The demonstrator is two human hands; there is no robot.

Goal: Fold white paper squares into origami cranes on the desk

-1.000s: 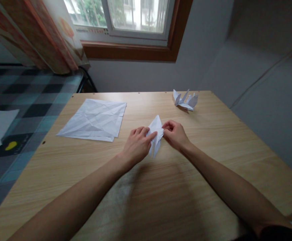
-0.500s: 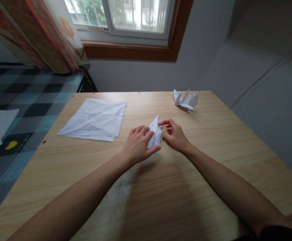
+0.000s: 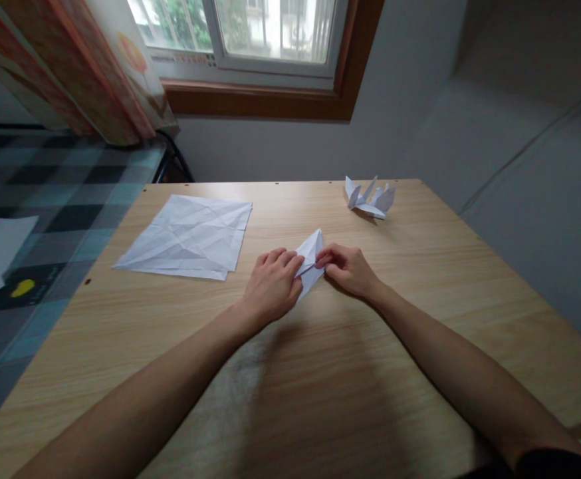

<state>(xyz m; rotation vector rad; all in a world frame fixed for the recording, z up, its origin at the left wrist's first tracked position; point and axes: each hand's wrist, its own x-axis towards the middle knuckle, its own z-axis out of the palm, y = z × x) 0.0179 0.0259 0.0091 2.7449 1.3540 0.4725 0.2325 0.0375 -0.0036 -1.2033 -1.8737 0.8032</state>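
A small white folded paper piece (image 3: 311,256) lies on the wooden table (image 3: 420,286) at its middle. My left hand (image 3: 272,289) rests on the piece's left side, fingers curled over it and pressing it down. From the right, my right hand (image 3: 346,269) pinches the piece's edge between thumb and fingers. The lower part of the paper is hidden under my left hand.
Two creased white sheets (image 3: 187,237) lie stacked at the table's back left. A finished folded paper figure (image 3: 370,198) stands at the back right. A checked cloth surface (image 3: 46,219) lies to the left, with a curtain (image 3: 86,73) and a window (image 3: 250,40) behind.
The paper piece has been lowered and laid flatter on the table. My right hand went from open fingers beside it to a pinch on its right edge. My left hand stayed on it.
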